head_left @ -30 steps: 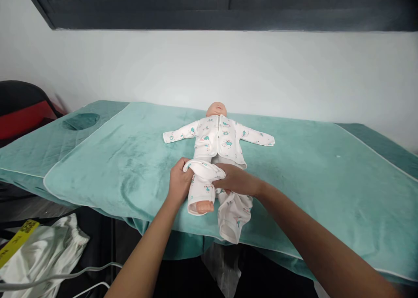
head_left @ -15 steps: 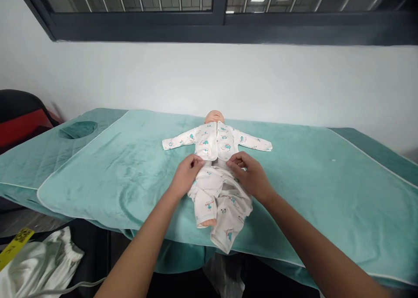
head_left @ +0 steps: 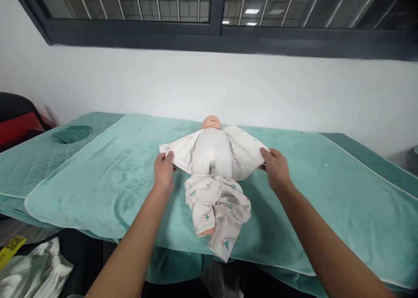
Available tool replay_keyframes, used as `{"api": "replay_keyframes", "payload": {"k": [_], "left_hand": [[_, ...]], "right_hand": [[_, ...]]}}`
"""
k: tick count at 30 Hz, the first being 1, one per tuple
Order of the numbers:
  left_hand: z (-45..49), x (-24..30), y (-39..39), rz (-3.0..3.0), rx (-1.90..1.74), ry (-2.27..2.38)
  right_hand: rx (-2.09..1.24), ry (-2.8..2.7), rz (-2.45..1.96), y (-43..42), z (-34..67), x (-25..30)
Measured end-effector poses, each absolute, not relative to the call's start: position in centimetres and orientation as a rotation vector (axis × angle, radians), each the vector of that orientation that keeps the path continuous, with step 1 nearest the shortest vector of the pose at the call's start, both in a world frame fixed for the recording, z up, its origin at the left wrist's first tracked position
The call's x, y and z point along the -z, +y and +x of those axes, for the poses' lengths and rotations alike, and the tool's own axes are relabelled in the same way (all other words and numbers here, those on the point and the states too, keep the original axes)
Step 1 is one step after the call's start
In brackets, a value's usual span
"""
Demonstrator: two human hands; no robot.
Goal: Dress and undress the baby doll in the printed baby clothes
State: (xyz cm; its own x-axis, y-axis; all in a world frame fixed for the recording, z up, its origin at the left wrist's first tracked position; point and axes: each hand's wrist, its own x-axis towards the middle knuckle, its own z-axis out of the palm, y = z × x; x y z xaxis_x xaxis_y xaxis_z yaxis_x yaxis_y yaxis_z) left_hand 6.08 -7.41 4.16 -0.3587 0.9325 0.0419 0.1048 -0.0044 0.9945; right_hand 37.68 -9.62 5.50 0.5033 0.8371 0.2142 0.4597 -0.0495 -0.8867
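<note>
A baby doll (head_left: pixel 211 122) lies on its back on the bed, its head toward the wall. Its white printed baby jacket (head_left: pixel 245 146) is spread open, the plain inside of both front panels facing up, so the white torso (head_left: pixel 210 148) shows. My left hand (head_left: pixel 164 169) pinches the edge of the left panel near that sleeve. At the opposite side, my right hand (head_left: pixel 276 167) grips the edge of the right panel. Printed pants (head_left: pixel 217 202) sit bunched below the torso; a bit of one foot shows at the left leg, while the right leg hangs flat toward the bed's front edge.
A green cover (head_left: pixel 303 193) lies over the bed (head_left: pixel 16 159), which has a face hole (head_left: pixel 72 134) at left. Behind stand a white wall (head_left: pixel 137 80) and a barred window (head_left: pixel 215 11). Crumpled cloth (head_left: pixel 35 272) and a yellow tag (head_left: pixel 11 250) are at lower left.
Both hands have moved outward and apart from the jacket's lower hem. The jacket fronts have been folded open, baring the torso. The view has tilted slightly up.
</note>
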Motion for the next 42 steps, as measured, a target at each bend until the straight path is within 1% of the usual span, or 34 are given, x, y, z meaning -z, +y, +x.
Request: {"api": "replay_keyframes", "payload": {"k": [3,5,6,9,11,15,19,23,28,30,34,38,42], "left_hand": [[4.0,-3.2,-8.3,1.023,-1.481,1.717],[4.0,-3.0,-9.3,1.147,-1.415,1.668],[4.3,-3.1,-9.7,1.256,-1.323,1.579],[5.3,-3.6,-10.8,1.619,-0.998,1.233],[5.4,-3.8,-11.2,1.814,-0.864,1.110],[4.8,-3.9,-11.5,2.014,-0.749,1.089],[5.2,-3.6,-11.5,2.090,-0.791,1.067],[6.3,-3.0,-10.7,2.153,-0.946,1.195],[7.5,-3.3,-9.0,2.202,-0.993,1.301],[7.8,-3.5,-8.4,2.126,-0.945,1.273],[8.0,-3.6,-7.0,2.019,-0.918,1.364],[8.1,-3.6,-4.1,2.012,-1.020,1.566],[8.9,-2.9,-0.6,1.896,-1.129,1.557]], "right_hand": [[-0.234,-1.021,-1.858,-11.4,41.3,-3.6],[-0.183,-1.177,-1.848,-12.5,40.9,-3.0],[-0.248,-1.306,-1.805,-13.0,39.9,-3.0],[-0.660,-1.680,-1.578,-13.9,35.7,-3.9],[-0.811,-1.831,-1.449,-14.2,33.4,-4.8],[-0.933,-2.070,-1.241,-14.5,32.4,-5.9],[-0.998,-2.282,-1.078,-14.9,33.3,-6.3],[-0.850,-2.417,-1.093,-14.9,33.7,-6.4],[-0.331,-2.258,-1.262,-12.9,34.2,-5.1],[-0.202,-2.199,-1.253,-11.6,34.2,-4.2],[-0.113,-2.100,-1.346,-9.3,33.6,-3.0],[-0.056,-2.005,-1.531,-6.5,33.1,-3.4],[-0.122,-1.771,-1.544,-3.0,32.8,-3.2]]}}
